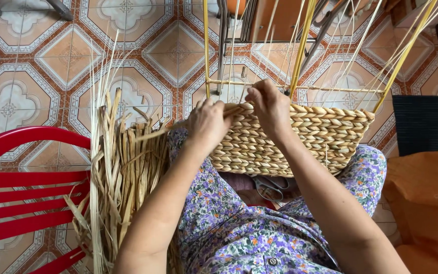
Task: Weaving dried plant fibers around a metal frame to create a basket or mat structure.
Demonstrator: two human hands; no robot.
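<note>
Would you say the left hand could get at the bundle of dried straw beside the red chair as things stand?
Probably yes. The left hand is at the basket rim, and the dried straw lies just to its left with nothing between them.

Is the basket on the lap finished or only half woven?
Half woven. The basket has braided walls only low down; bare upright stakes rise above the rim, where both hands work.

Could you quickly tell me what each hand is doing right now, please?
Left hand: closed on a dried fibre strand.
Right hand: closed, pinching at the woven basket rim.
</note>
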